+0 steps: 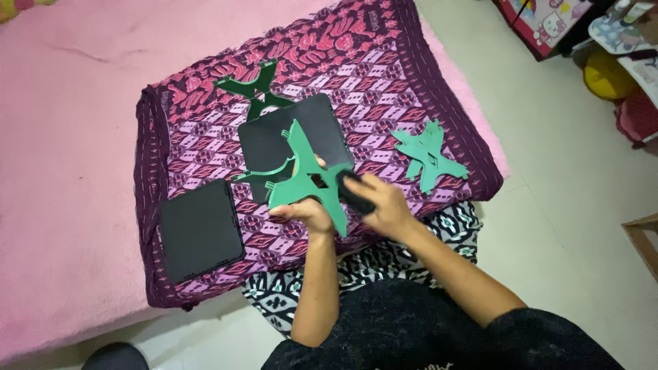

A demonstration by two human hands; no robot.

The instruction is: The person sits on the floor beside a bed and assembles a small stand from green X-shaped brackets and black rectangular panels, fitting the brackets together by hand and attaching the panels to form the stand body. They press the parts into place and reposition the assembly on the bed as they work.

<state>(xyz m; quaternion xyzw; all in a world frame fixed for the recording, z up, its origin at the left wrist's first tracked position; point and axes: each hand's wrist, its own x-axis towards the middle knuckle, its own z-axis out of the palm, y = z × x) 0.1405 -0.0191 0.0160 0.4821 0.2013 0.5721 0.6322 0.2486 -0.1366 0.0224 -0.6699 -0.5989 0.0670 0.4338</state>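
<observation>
While the left hand (310, 214) grips a flat green X-shaped plastic piece (301, 179) from below and holds it upright above the bed, the right hand (384, 205) closes around a small black object (354, 192) pressed against that piece. Just behind them, a dark square panel (295, 136) lies on the purple patterned cloth (384, 75). A second dark panel (200, 230) lies to the left, and more green pieces (428, 156) to the right.

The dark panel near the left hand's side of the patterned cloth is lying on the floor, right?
Not on the floor. The head view shows that dark panel lying flat on the patterned cloth over the pink bed, left of the hands.
</observation>
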